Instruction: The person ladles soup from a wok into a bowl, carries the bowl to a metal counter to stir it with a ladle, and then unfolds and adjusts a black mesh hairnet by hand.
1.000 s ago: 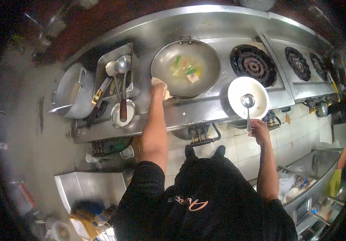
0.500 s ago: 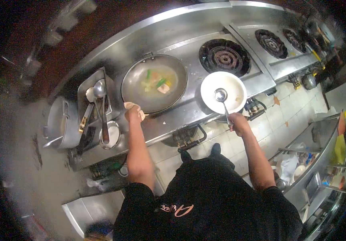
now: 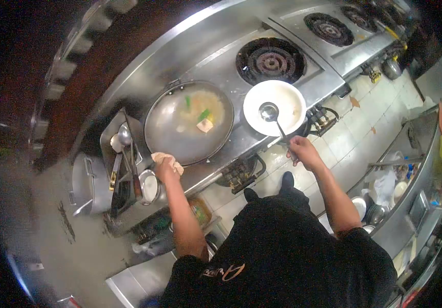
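My left hand is closed around a folded tan cloth, pressed to the near-left edge of a wide steel wok. Inside the wok lie green pieces, a pale square piece and some shallow liquid. My right hand grips the handle of a ladle. Its round bowl is over the inside of a large white bowl; whether it touches the bottom I cannot tell. The white bowl sits right of the wok, at the stove's front edge, with pale residue inside.
A black burner lies behind the white bowl, and more burners continue rightward. Left of the wok stand a metal container with ladles, a small cup of white contents and a deep pot. Shelving stands at right.
The view has shifted, so the stove sits differently in it. Less food shows in the wok, and its pieces have moved. Both hands keep their grips.
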Available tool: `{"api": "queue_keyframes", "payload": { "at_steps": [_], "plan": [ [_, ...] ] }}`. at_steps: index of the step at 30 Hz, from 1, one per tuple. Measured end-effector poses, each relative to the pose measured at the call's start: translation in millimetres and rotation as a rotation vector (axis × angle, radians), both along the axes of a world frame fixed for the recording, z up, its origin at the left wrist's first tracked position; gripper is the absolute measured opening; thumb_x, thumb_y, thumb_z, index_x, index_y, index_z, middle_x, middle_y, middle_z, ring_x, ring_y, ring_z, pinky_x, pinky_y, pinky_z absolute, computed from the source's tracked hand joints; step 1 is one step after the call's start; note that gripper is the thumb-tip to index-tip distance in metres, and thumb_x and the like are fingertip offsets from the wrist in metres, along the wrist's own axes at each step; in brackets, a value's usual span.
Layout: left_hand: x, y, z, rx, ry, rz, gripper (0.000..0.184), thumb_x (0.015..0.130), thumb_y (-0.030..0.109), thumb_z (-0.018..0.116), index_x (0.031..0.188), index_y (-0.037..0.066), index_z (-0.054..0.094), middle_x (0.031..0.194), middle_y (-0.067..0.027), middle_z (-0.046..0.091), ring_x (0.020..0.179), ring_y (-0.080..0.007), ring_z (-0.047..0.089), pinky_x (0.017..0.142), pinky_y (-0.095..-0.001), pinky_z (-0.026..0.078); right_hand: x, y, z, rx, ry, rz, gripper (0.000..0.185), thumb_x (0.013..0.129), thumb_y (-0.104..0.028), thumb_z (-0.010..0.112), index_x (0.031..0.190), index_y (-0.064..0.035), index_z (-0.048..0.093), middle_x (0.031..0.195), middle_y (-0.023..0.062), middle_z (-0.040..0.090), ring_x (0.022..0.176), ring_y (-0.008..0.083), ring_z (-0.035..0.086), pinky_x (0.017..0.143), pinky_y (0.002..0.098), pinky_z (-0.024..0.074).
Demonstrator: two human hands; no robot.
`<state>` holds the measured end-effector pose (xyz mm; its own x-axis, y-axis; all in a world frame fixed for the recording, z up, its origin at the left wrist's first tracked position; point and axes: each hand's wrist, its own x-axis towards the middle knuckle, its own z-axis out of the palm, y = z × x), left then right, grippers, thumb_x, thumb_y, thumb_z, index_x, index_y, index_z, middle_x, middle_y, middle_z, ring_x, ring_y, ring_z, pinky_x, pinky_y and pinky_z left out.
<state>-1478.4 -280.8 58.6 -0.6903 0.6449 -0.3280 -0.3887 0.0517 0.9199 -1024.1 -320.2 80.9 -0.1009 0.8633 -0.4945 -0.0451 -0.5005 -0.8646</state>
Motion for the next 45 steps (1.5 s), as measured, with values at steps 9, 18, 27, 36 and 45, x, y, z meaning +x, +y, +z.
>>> {"api": "queue_keyframes", "payload": {
  "at_steps": [9, 18, 27, 36, 45],
  "plan": [
    [12.2, -17.3, 75.2, 0.033, 0.148, -0.194, 0.023, 0.067, -0.001, 0.061, 0.089, -0.002, 0.056, 0.082, -0.0089, 0.058, 0.068, -0.0204, 0.060, 0.056, -0.0311, 0.049, 26.9, -29.7, 9.2, 0.037, 0.036, -0.081, 0.007, 0.084, -0.011, 0.053, 0.083, -0.0068, 0.048, 0.066, 0.0068, 0.058, 0.050, 0.0121, 0.054, 0.039, 0.0263, 0.0435],
    [41.9, 3.4, 135.4, -0.157, 0.291, -0.327, 0.022, 0.068, -0.003, 0.060, 0.090, -0.001, 0.056, 0.082, -0.0080, 0.059, 0.069, -0.0209, 0.061, 0.059, -0.0323, 0.050, 56.3, -62.8, 2.4, 0.055, 0.052, -0.157, 0.009, 0.083, -0.012, 0.053, 0.087, -0.0071, 0.047, 0.068, 0.0062, 0.059, 0.053, 0.0107, 0.053, 0.040, 0.0255, 0.0424],
    [69.7, 22.5, 164.5, -0.188, 0.471, -0.399, 0.023, 0.069, 0.001, 0.060, 0.091, -0.003, 0.055, 0.080, -0.0087, 0.059, 0.066, -0.0225, 0.061, 0.053, -0.0337, 0.048, 73.3, -82.6, -10.6, 0.118, 0.131, -0.207, 0.009, 0.082, -0.010, 0.054, 0.087, -0.0057, 0.047, 0.066, 0.0072, 0.059, 0.047, 0.0111, 0.050, 0.040, 0.0262, 0.0425],
    [87.4, 46.3, 186.8, -0.195, 0.606, -0.471, 0.022, 0.070, 0.001, 0.057, 0.091, -0.004, 0.055, 0.081, -0.0116, 0.060, 0.062, -0.0230, 0.060, 0.053, -0.0345, 0.048, 80.1, -93.0, -12.8, 0.132, 0.120, -0.217, 0.008, 0.080, -0.005, 0.052, 0.086, -0.0043, 0.047, 0.065, 0.0061, 0.059, 0.047, 0.0106, 0.051, 0.040, 0.0258, 0.0410],
    [116.8, 111.9, 249.9, -0.488, 1.610, -0.559, 0.044, 0.067, 0.033, 0.063, 0.084, -0.008, 0.064, 0.081, -0.0242, 0.065, 0.076, -0.0350, 0.064, 0.071, -0.0417, 0.047, 62.8, -93.1, -43.1, 0.244, 0.172, -0.299, 0.008, 0.080, -0.004, 0.053, 0.085, -0.0048, 0.047, 0.062, 0.0039, 0.055, 0.051, 0.0094, 0.051, 0.044, 0.0248, 0.0392]
  ]
}}
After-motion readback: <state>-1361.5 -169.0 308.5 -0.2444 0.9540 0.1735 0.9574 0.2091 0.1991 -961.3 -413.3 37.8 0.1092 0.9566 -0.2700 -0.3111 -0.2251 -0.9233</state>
